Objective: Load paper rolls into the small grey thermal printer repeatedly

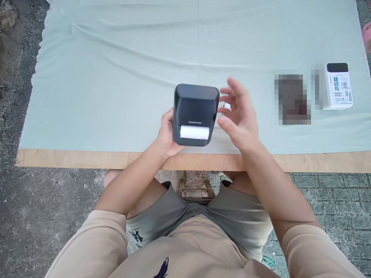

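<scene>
A dark label printer [197,106] marked NIIMBOT is held above the cloth, near the table's front edge. White label paper [194,132] shows in the slot at its lower front. My left hand [168,135] grips the printer by its left side and underside, with some fingers hidden behind it. Just right of the printer, my right hand [240,116] is raised with its fingers spread and slightly bent. A small white object [227,105] shows between its fingers and the printer; whether the hand touches it I cannot tell.
A pale green cloth [116,77] with creases covers the table, whose bare wooden edge [87,159] faces me. On the right lie a blurred-out dark rectangle [292,99] and a white power bank [339,87] with a black end. Beneath the front edge is a wooden stool [195,190].
</scene>
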Motion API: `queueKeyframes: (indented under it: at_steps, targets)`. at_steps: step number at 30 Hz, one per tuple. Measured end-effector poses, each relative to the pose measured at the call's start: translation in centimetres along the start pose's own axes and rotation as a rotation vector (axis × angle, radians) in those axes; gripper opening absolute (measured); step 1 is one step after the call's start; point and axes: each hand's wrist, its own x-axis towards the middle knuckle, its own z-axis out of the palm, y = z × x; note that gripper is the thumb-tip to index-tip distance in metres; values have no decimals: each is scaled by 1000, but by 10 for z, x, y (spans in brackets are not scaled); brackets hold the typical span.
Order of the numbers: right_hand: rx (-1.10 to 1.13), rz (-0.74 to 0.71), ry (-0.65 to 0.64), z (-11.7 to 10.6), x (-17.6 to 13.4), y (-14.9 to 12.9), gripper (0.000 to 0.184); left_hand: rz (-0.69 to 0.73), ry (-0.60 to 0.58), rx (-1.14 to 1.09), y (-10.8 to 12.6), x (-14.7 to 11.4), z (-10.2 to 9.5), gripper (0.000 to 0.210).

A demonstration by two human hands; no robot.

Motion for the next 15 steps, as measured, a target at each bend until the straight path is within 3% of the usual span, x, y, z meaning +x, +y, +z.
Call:
queueKeyframes:
  at_steps: [3,6,15]
  targets:
    - [-95,-44,-115,-10,15,-18,93,-14,4,40,-6,-2,0,55]
    - [-207,-103,-203,-11,20,-31,84,-19,-6,77,-10,-3,-3,60]
    - [-305,-121,-163,-14,23,-40,70,1,-6,129,-11,-2,-2,63]
